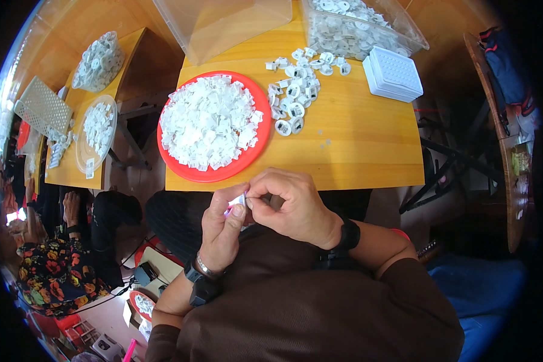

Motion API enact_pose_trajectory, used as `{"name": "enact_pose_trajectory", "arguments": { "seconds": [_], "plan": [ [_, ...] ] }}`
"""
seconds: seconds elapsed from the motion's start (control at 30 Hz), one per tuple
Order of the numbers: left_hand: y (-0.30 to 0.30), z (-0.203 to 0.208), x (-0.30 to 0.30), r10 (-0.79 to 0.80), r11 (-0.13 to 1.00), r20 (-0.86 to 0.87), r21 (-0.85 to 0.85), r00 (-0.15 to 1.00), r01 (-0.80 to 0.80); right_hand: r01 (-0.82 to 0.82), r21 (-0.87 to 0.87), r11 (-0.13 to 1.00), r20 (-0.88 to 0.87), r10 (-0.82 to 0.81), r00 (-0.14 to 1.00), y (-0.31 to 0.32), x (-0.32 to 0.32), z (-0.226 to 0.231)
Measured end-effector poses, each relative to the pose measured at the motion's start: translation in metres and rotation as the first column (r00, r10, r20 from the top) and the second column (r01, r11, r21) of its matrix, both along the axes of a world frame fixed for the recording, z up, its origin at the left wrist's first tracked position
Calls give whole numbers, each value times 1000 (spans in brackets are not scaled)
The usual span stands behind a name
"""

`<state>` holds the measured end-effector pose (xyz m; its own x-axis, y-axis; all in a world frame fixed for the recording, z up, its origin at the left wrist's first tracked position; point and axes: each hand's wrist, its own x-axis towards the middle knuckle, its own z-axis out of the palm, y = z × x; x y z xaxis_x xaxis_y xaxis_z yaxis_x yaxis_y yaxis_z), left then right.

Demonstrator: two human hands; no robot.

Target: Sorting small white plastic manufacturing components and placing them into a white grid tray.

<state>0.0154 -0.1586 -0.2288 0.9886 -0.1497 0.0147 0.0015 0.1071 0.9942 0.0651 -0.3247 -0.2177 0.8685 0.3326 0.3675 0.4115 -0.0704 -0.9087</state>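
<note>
Across the table, clear tub full of white parts; red plate heaped with white bits. By the near edge, right hand bent inward, left hand thumb-up, both pinching what looks like a small white piece.

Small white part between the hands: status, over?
Left hand pinching small white part, partly hidden. Right hand close in, contact unclear. Nothing seen blocking; red plate of white pieces beyond.
</note>
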Motion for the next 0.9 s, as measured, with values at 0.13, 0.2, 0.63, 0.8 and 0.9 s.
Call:
{"name": "enact_pose_trajectory", "arguments": {
  "seconds": [0.13,0.2,0.63,0.8,0.9],
  "plan": [
    [-2,1,-1,11,1000,-16,-7,1000,-11,-6,15,1000,-26,6,1000,0,0,2],
    [-1,1,1,39,996,51,84,998,-43,-6,-3,1000,-15,6,1000,-1,0,2],
    [-4,-5,7,115,976,-20,-186,993,-117,-116,-27,993,10,116,993,-6,13,-2],
    [-4,-5,12,102,977,-17,-189,995,-103,-114,-73,991,60,118,991,-4,13,2],
    [0,-9,11,98,986,-17,-136,995,-99,-110,-63,992,11,111,994,-1,13,-3]
  ]
}}
